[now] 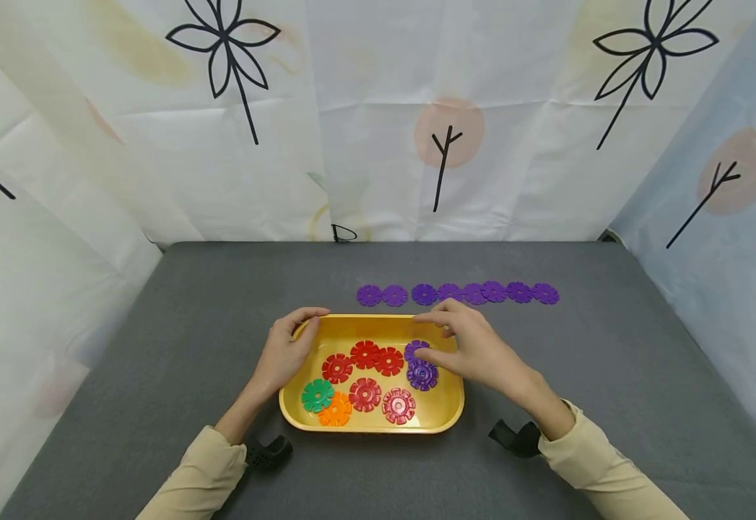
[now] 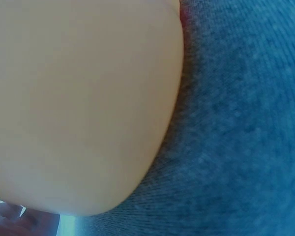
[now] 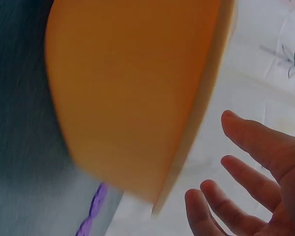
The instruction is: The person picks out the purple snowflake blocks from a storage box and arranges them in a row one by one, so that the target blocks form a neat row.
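My left hand grips the upper left corner of a yellow tray, thumb over the rim and fingers along its far edge. Above the tray's right end hovers my right hand, thumb and fingers spread apart with nothing between them; the right wrist view shows the fingers loosely bent beside the tray wall. Two purple flower-shaped discs lie in the tray under the right thumb, one partly covered by it. Several red discs, a green disc and an orange disc lie left of them.
Beyond the tray, several purple discs form a row across the grey table, some touching or overlapping. White printed curtains stand behind the table and at both sides. Black straps are at the wrists.
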Tool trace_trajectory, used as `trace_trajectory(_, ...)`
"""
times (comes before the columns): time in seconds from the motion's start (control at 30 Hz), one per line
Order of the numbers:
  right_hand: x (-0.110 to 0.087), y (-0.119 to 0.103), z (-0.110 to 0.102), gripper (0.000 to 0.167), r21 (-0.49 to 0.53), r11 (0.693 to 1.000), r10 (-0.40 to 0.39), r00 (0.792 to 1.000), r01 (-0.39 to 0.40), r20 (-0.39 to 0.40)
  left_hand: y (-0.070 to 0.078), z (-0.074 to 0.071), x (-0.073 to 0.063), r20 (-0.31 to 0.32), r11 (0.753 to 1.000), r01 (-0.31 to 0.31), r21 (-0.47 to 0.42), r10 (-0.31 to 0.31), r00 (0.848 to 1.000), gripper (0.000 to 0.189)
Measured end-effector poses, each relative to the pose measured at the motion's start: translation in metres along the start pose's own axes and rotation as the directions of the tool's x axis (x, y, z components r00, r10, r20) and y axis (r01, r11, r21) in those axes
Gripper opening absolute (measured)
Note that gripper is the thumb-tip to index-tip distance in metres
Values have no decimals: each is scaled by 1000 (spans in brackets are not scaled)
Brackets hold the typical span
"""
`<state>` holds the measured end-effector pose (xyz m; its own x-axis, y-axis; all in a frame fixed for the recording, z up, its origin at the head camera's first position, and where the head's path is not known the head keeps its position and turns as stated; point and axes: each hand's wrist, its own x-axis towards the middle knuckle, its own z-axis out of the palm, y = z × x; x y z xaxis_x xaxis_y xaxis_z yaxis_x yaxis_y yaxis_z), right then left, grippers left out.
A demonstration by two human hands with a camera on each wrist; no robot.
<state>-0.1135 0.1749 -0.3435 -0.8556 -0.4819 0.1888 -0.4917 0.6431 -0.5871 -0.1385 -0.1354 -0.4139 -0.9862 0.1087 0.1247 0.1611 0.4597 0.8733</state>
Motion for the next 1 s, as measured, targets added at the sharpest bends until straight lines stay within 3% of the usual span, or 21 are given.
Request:
trace_trajectory(0.2,3,-9,21,42,-16,999,-27,993,29,111,0,0,-1,3,1000,-7,-6,7,1000,27)
trace_trajectory(0.4,5,-13,38,39,-99,995,16,983,2,184,1,0,-1,3,1000,1,-7,-1,1000,27)
trace_trajectory(0.7,9,-16,48,29,-215,977,60,975,-13,212,0,1,0,3,1000,2,-18,-1,1000,27)
trace_trajectory(0.87,9,-16,54,28,-200,978,109,967,-62,232,0,0,0,4,1000,-2,-12,2,1000,27)
trace_trajectory(1.0,8,-15,58,30,-173,982,110,974,-75,200,0,0,0,5,1000,7,-5,-7,1000,27)
